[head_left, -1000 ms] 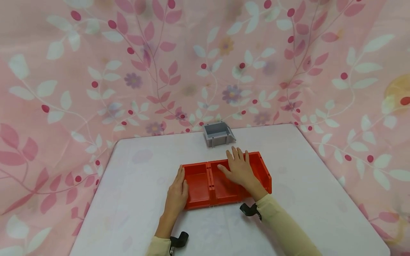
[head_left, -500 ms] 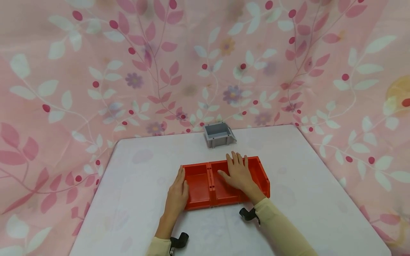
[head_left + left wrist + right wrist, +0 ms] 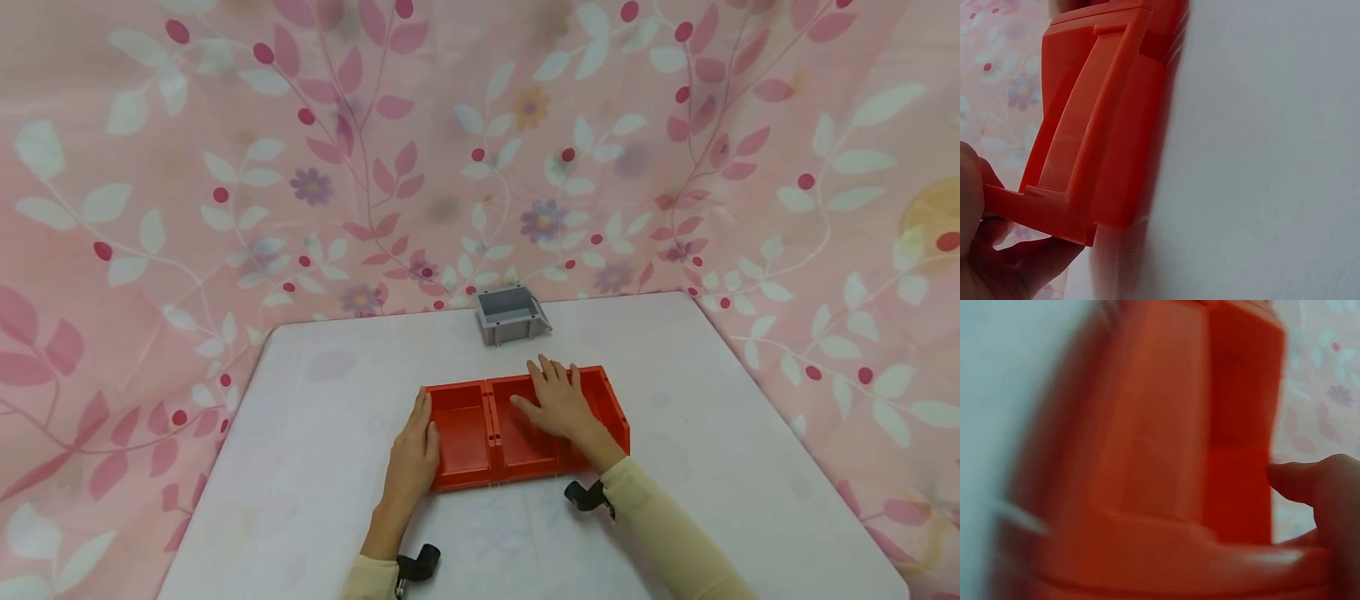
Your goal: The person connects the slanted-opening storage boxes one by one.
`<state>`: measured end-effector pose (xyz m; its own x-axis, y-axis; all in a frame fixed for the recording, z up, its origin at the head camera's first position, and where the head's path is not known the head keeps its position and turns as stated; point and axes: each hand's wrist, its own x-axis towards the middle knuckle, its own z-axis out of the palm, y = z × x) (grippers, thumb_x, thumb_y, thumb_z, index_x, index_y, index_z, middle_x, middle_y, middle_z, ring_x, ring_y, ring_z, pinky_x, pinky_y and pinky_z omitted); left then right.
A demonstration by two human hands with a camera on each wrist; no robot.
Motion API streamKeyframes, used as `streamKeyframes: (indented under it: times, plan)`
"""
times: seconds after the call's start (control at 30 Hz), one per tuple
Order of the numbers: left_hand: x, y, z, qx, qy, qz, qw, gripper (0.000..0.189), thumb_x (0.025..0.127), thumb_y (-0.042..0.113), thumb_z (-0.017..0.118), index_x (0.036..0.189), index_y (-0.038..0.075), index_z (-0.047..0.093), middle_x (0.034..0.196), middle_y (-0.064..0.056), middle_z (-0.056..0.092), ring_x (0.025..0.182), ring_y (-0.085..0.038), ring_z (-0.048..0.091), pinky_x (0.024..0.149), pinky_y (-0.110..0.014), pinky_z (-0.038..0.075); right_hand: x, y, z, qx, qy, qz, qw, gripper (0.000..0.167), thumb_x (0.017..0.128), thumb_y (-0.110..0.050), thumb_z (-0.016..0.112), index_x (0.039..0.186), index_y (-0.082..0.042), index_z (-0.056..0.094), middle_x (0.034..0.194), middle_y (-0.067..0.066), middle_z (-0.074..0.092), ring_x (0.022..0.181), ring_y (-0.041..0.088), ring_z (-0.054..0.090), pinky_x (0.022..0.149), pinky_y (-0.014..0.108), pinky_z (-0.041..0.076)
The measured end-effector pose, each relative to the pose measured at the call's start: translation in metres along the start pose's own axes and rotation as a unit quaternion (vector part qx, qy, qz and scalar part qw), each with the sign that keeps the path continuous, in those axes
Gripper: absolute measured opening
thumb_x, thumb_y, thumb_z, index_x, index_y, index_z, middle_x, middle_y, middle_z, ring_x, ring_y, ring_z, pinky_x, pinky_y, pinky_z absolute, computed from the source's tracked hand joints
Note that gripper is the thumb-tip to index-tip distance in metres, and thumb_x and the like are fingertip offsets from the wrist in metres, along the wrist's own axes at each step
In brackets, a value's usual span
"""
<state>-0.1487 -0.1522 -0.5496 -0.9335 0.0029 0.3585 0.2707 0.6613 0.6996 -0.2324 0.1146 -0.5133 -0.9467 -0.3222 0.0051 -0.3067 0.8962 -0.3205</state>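
Three red open-front bins stand side by side on the table: a left bin (image 3: 461,440), a middle bin (image 3: 525,447) and a right bin (image 3: 604,400). My left hand (image 3: 409,460) holds the left bin's outer side wall, with fingers straight along the outside. In the left wrist view, that wall (image 3: 1029,209) runs between thumb and fingers. Spread across the seam of the middle and right bins, my right hand (image 3: 561,406) has straight fingers reaching the far rims. Its thumb (image 3: 1297,481) stretches over the middle bin; the palm's contact is hidden.
A smaller grey bin (image 3: 512,315) stands near the table's back edge, behind the red ones. The white-covered table (image 3: 322,433) extends around the bins, with a pink floral cloth (image 3: 420,192) hanging behind and at the sides.
The right bin has slid a little towards me under my right hand, bringing its rim closer in line with the middle bin. My left hand and the left bin have stayed in place.
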Motion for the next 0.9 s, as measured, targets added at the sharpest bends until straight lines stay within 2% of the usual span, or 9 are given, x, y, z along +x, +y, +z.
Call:
streamKeyframes:
  times: [0.1,0.23,0.37,0.47,0.6,0.73,0.9]
  plan:
    - [-0.001,0.000,-0.001,0.005,-0.001,0.002,1.0000,0.055,0.105,0.001,0.055,0.157,-0.006,0.038,0.165,-0.014,0.033,0.148,-0.031,0.036,0.112,-0.050,0.037,0.003,0.000,-0.020,0.029,-0.017,-0.008,0.9994,0.078,0.102,-0.046,0.062,0.159,0.000,0.036,0.163,0.025,0.033,0.148,0.045,0.031,0.119,0.070,0.012]
    - [-0.003,0.000,-0.006,0.020,0.003,0.003,0.9998,0.056,0.103,-0.001,0.057,0.156,-0.007,0.039,0.164,-0.017,0.035,0.147,-0.032,0.037,0.110,-0.050,0.039,0.014,0.001,-0.049,0.044,-0.012,-0.038,0.9982,0.072,0.103,-0.040,0.062,0.157,0.002,0.040,0.161,0.026,0.036,0.146,0.046,0.034,0.117,0.071,0.016]
    - [-0.003,-0.003,-0.011,0.031,0.014,0.008,0.9994,0.055,0.103,-0.002,0.057,0.155,-0.007,0.040,0.163,-0.018,0.037,0.147,-0.033,0.038,0.109,-0.050,0.039,0.035,0.003,-0.078,0.039,0.001,-0.061,0.9974,0.069,0.103,-0.035,0.064,0.156,0.003,0.040,0.161,0.026,0.035,0.146,0.045,0.034,0.118,0.068,0.017]
    - [-0.003,-0.007,-0.014,0.039,0.022,0.007,0.9990,0.055,0.103,-0.002,0.057,0.155,-0.007,0.041,0.162,-0.019,0.038,0.146,-0.034,0.039,0.108,-0.051,0.040,0.055,0.004,-0.091,0.043,0.002,-0.070,0.9966,0.067,0.104,-0.030,0.064,0.157,0.003,0.040,0.162,0.025,0.034,0.146,0.045,0.034,0.119,0.064,0.022]
    - [-0.005,-0.009,-0.017,0.040,0.027,-0.001,0.9988,0.055,0.102,-0.003,0.058,0.155,-0.006,0.042,0.161,-0.018,0.039,0.145,-0.035,0.042,0.107,-0.051,0.041,0.084,0.007,-0.094,0.058,-0.024,-0.074,0.9953,0.060,0.105,-0.021,0.059,0.157,0.004,0.040,0.162,0.025,0.036,0.147,0.044,0.035,0.119,0.058,0.028]
    - [-0.005,-0.010,-0.016,0.029,0.024,0.002,0.9993,0.055,0.102,-0.003,0.058,0.155,-0.005,0.043,0.162,-0.018,0.039,0.145,-0.034,0.042,0.108,-0.051,0.041,0.110,0.015,-0.084,0.051,-0.048,-0.077,0.9945,0.054,0.105,-0.010,0.052,0.155,0.006,0.041,0.157,0.025,0.043,0.144,0.041,0.040,0.119,0.053,0.032]
    - [-0.004,-0.009,-0.013,0.025,0.024,0.001,0.9994,0.055,0.102,-0.002,0.058,0.155,-0.005,0.043,0.162,-0.017,0.039,0.145,-0.034,0.042,0.107,-0.051,0.041,0.130,0.024,-0.069,0.041,-0.093,-0.068,0.9925,0.054,0.103,-0.002,0.048,0.155,0.007,0.039,0.154,0.026,0.046,0.141,0.040,0.045,0.117,0.052,0.035]
